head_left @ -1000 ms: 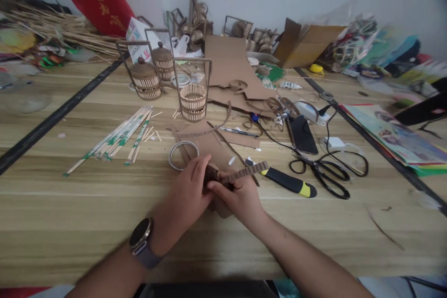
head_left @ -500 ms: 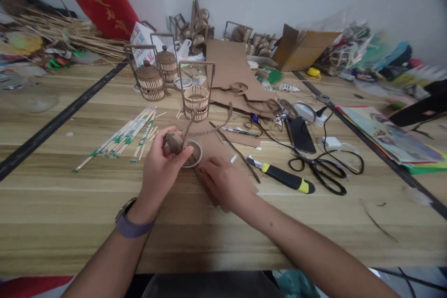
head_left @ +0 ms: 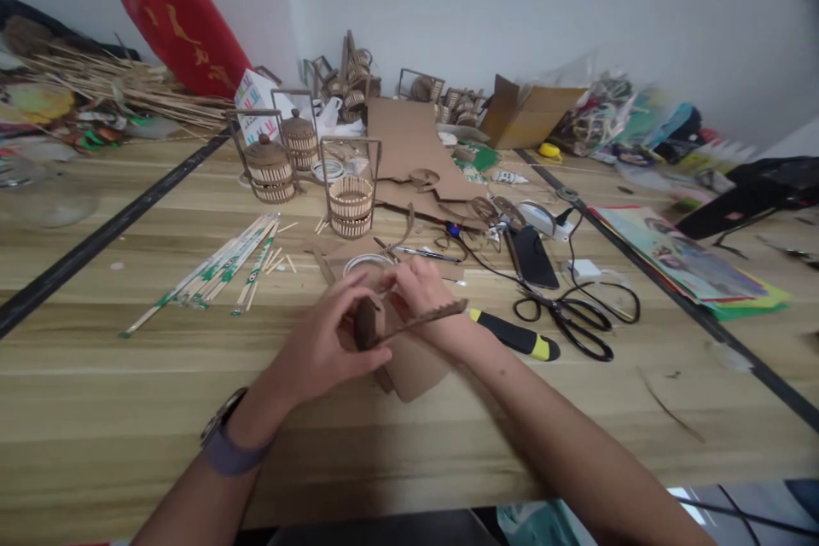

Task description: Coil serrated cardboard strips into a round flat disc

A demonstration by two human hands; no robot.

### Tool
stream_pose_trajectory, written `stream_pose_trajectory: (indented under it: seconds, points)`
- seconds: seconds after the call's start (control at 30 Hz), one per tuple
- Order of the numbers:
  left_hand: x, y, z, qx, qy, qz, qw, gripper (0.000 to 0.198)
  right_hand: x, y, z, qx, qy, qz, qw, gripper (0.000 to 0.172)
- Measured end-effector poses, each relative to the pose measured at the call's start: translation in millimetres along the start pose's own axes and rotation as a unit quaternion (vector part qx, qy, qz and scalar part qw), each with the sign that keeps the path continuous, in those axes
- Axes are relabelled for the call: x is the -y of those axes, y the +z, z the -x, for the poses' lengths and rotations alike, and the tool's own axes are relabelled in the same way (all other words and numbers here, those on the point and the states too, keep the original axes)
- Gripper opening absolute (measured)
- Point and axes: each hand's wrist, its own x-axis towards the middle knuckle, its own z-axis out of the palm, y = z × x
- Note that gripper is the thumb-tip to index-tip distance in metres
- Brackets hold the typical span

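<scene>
My left hand is curled around a small roll of brown corrugated cardboard strip, with the thumb underneath. The loose end of the strip runs right, across my right wrist. On the roll's far side, my right hand has its fingers bent and pressed together; what they pinch is hidden. Just beyond both hands lies a white ring, partly covered by them. Under the hands is a flat piece of cardboard. A small slatted bucket with a tall handle stands behind the ring.
Two lidded slatted buckets stand back left. Wrapped chopsticks lie on the left. To the right are a utility knife, black scissors and a phone. Cardboard sheets and an open box are farther back.
My left hand has moved right and down with the roll. My right hand has lifted from the cardboard to the roll. The strip's loose end swung right, and the view shifted slightly.
</scene>
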Motion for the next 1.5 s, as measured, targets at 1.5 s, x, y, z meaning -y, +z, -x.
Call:
stream_pose_trajectory:
  seconds: [1.5]
  points:
    - [0.4,30.9,8.3,0.124,0.048,-0.193,0.972,0.045,-20.4,-7.7,42.7,-0.143,0.105,-0.139,0.974,0.022]
